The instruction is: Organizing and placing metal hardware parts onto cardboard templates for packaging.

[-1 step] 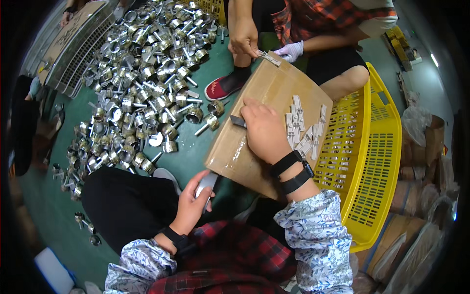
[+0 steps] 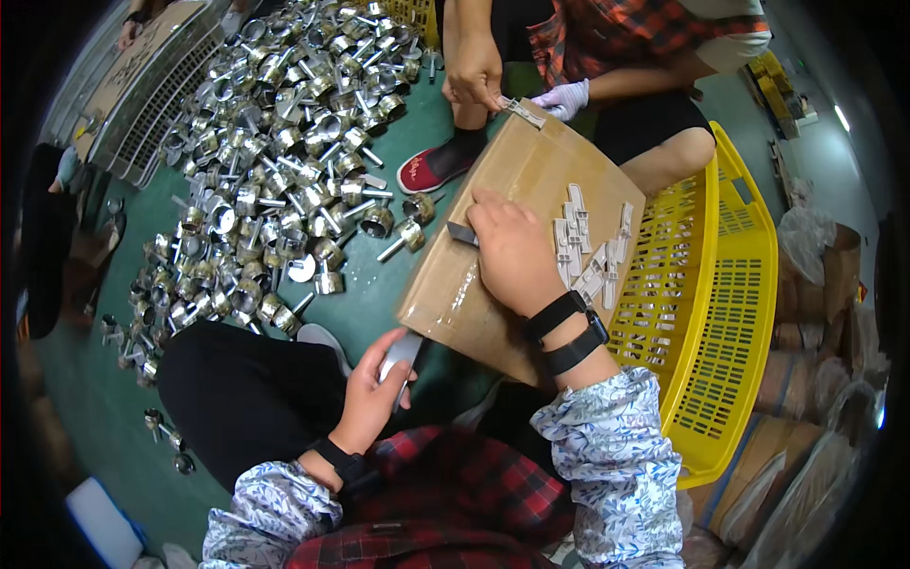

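Note:
A cardboard box, tilted in front of me, has several small white plastic clips lying on its right part. My right hand rests on the box, its fingers bent round a short dark flat strip whose end pokes out to the left. Below the box's near left corner, my left hand is closed on a smooth grey flat metal piece, thumb on top. Both wrists wear black bands.
Many metal cup-shaped parts with stems are heaped on the green floor at left. Yellow plastic baskets stand right of the box. Across from me, a person's bare hand and gloved hand are at a white clip on the box's far edge.

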### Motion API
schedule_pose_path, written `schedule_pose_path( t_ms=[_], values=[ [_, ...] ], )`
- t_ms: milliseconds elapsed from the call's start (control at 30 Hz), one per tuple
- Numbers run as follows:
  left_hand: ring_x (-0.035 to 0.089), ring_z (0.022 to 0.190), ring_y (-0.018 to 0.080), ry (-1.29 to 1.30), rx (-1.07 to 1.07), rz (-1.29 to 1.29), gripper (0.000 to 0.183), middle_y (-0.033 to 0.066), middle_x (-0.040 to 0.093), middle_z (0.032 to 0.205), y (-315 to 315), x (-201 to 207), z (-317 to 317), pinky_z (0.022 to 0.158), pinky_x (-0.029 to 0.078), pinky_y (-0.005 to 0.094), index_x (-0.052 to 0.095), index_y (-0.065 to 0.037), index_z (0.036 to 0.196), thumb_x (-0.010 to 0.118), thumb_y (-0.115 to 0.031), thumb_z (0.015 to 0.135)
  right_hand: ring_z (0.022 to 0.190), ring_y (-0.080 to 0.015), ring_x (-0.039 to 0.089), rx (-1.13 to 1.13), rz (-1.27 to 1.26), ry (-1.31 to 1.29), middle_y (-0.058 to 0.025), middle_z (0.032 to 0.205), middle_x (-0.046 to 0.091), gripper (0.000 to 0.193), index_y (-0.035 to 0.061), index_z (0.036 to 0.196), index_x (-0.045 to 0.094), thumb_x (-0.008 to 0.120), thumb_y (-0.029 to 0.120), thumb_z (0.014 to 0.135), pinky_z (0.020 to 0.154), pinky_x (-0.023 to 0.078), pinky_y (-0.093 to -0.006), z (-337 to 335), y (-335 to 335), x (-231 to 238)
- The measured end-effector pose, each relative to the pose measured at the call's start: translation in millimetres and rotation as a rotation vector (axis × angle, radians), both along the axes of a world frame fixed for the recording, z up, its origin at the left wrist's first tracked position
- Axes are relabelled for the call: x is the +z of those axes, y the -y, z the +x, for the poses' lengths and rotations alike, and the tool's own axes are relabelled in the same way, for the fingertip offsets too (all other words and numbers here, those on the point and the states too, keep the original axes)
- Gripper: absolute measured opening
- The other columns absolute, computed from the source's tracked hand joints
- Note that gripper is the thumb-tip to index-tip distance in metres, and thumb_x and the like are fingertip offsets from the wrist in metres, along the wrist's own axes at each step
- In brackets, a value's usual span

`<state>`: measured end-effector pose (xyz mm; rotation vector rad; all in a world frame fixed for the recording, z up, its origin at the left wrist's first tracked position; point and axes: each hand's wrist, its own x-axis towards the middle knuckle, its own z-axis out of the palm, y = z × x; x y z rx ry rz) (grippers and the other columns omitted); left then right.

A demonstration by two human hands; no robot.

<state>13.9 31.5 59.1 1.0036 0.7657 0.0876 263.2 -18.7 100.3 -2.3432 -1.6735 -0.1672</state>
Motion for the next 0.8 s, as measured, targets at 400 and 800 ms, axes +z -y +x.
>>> schedule_pose_path(
  t_ms=[400,800],
  values=[
    [0.049,0.054,0.0070,0.035,-0.003,0.014,0.042,0.0048,0.057,0.081,3,-5,3,0.051,0.041,0.0202,0.041,-0.005,0.133,0.052,-0.010,0.092,0.114,-0.0296,0.051,0.016,0.028,0.004,-0.0168,0.119,0.055,0.021,0.0017,0.097,0.054,0.048,0.005,0.077,0.095,0.037,-0.0398,3,3,-6],
    [0.054,0.059,0.0107,0.078,0.028,-0.011,0.033,0.0079,0.056,0.083,1,-25,12,0.053,0.045,0.0222,0.044,-0.003,0.122,0.052,-0.007,0.090,0.118,-0.0351,0.046,-0.026,0.036,-0.260,-0.0211,0.129,0.048,0.030,-0.0003,0.102,0.053,0.050,-0.001,0.073,0.099,0.036,-0.0428,6,12,-9]
  ],
)
